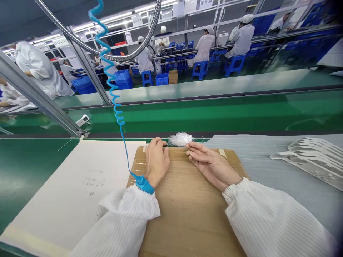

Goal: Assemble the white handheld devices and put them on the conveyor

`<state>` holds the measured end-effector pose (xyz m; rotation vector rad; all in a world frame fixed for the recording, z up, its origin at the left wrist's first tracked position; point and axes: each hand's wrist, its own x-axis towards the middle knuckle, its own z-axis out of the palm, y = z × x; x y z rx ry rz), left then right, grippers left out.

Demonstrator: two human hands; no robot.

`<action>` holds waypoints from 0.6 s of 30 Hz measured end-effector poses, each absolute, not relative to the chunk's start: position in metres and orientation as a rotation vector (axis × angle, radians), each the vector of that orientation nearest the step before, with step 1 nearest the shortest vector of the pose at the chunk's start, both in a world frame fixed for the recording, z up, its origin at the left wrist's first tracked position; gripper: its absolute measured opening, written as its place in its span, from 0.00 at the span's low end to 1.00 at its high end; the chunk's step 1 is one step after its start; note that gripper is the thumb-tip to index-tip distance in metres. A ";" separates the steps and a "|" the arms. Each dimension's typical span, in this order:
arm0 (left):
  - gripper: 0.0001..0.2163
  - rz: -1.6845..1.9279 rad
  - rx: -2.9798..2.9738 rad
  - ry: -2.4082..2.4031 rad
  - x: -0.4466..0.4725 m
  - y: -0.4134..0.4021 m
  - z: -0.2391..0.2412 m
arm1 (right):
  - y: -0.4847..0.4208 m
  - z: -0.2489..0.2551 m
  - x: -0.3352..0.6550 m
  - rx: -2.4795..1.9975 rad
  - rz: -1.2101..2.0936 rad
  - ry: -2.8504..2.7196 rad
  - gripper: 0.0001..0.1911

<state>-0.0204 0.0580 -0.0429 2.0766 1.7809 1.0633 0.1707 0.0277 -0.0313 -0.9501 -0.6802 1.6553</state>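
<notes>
A brown cardboard sheet [187, 207] lies in front of me, with pieces of tape at its far edge. My left hand [157, 160] rests on its far left part, fingers loosely bent and apart, with nothing visible in them. Around that wrist is a blue wrist strap [144, 184] with a coiled blue cord [109, 67]. My right hand [210, 162] is over the far right part of the cardboard, fingers stretched out and loosely together. Its fingertips are nearest to a small heap of clear plastic film [180, 139] just beyond the cardboard; whether they touch it I cannot tell.
White paper [61, 189] with handwriting lies at left. Several white plastic parts [316, 157] are stacked on grey foam sheeting [254, 160] at right. A green conveyor belt [214, 110] runs behind, a small white device [83, 120] at its left. Co-workers sit beyond.
</notes>
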 end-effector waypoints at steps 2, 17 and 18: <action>0.07 1.063 2.078 1.775 -0.020 0.058 -0.043 | 0.028 -0.031 0.171 -0.952 1.654 -0.678 0.14; 0.07 1.088 2.087 1.769 -0.021 0.058 -0.045 | 0.026 -0.032 0.171 -0.969 1.622 -0.750 0.18; 0.07 1.085 2.086 1.771 -0.021 0.058 -0.045 | 0.026 -0.031 0.171 -0.968 1.621 -0.753 0.19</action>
